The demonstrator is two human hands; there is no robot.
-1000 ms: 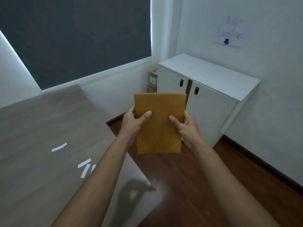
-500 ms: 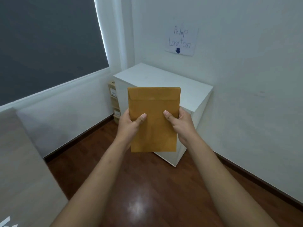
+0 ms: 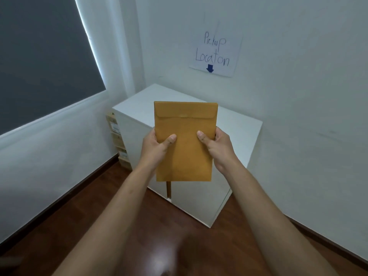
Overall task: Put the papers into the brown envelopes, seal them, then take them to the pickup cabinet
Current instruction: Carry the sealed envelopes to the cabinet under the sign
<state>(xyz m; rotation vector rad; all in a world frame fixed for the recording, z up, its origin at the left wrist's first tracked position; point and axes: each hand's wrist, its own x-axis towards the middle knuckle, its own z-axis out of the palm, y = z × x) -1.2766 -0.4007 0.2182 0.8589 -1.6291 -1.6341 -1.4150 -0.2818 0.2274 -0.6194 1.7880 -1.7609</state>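
A brown envelope [image 3: 185, 124] with its flap folded down is held upright in front of me. My left hand [image 3: 157, 148] grips its left edge, thumb on the front. My right hand [image 3: 215, 146] grips its right edge the same way. Behind and below the envelope stands the white pickup cabinet [image 3: 245, 126], its flat top bare. A paper sign [image 3: 216, 54] reading "Pickup Location" with a blue down arrow hangs on the wall above the cabinet.
Stacked cardboard boxes [image 3: 117, 140] stand between the cabinet and the left wall. A dark window blind [image 3: 43, 56] fills the upper left. Dark wooden floor [image 3: 139, 232] stretches between me and the cabinet, and a white wall [image 3: 308, 116] runs along the right.
The view has turned right and closed in on the cabinet; the table has dropped out of sight. Both hands keep the same grip on the envelope.
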